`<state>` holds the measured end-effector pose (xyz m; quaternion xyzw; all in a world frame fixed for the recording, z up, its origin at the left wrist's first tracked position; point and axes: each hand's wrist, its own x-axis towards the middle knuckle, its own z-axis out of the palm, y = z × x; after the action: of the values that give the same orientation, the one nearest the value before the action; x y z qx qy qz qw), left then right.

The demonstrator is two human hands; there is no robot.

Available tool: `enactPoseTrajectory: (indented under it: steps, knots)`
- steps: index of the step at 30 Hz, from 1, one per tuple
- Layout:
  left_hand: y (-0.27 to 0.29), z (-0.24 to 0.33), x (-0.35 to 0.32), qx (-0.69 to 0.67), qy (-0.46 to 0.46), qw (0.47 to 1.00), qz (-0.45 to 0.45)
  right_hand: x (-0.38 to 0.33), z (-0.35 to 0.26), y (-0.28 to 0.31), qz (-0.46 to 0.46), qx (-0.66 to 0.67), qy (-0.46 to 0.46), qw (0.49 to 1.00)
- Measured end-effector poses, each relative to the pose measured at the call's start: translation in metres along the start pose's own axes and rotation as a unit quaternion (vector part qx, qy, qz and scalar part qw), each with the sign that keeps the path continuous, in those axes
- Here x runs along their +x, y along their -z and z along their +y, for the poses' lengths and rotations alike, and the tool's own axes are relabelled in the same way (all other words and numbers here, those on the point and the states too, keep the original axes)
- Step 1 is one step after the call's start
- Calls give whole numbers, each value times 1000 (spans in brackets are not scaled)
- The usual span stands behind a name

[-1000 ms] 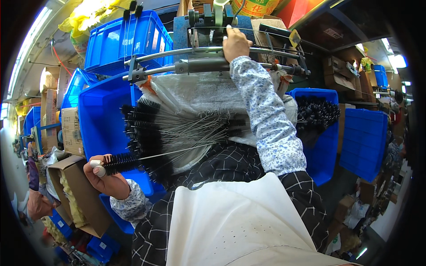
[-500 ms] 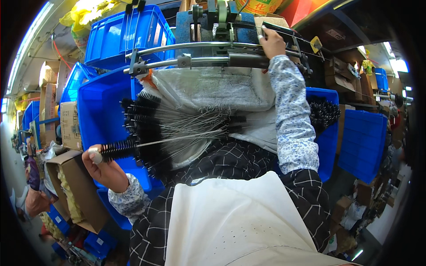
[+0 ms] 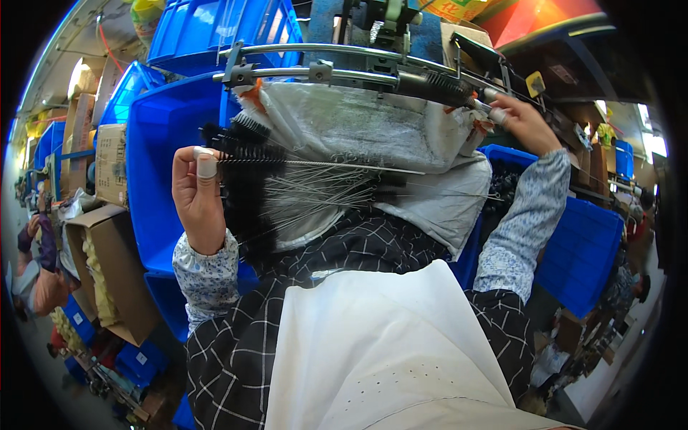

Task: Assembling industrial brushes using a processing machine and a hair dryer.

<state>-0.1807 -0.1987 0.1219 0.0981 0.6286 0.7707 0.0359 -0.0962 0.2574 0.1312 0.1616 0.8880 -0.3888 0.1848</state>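
My left hand (image 3: 199,197) pinches the bristled end of a twisted-wire brush (image 3: 251,153), its fingertips wrapped in white tape. The bare wire stem points right, over a pile of similar black brushes (image 3: 247,208) on my lap. At the right end of the machine's metal rails (image 3: 301,72), my right hand (image 3: 527,123) has its taped thumb and finger curled close together; what they hold is too small to make out. Dark bristles (image 3: 437,87) show along the rail just left of those fingers. A grey-white cloth (image 3: 358,118) hangs below the rails.
A blue bin (image 3: 154,179) stands left of my lap, another blue crate (image 3: 222,36) behind it. On the right, a blue bin (image 3: 466,258) holds black brushes; a blue panel (image 3: 580,251) stands beyond. An open carton (image 3: 129,279) is at left. A co-worker (image 3: 46,265) is at far left.
My left hand has risen and moved right, bringing the brush level above the pile. My right hand has left the upper rail for its right end, further right and lower. The view has shifted slightly.
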Motion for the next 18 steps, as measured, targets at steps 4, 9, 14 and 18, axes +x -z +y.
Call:
enactPoseTrajectory:
  steps: [4,9,14,18]
  knots:
    - [-36,-15,-7,97,27,991,-84,-9,-60,-85,-118,-113,222,961]
    - [-59,-16,-32,131,15,985,-112,-23,-127,-176,-208,197,190,939]
    - [0,-8,-6,341,-63,935,-71,36,-88,-132,224,-56,219,948]
    - [30,-14,10,446,-27,892,-66,108,-28,-83,444,-303,59,841]
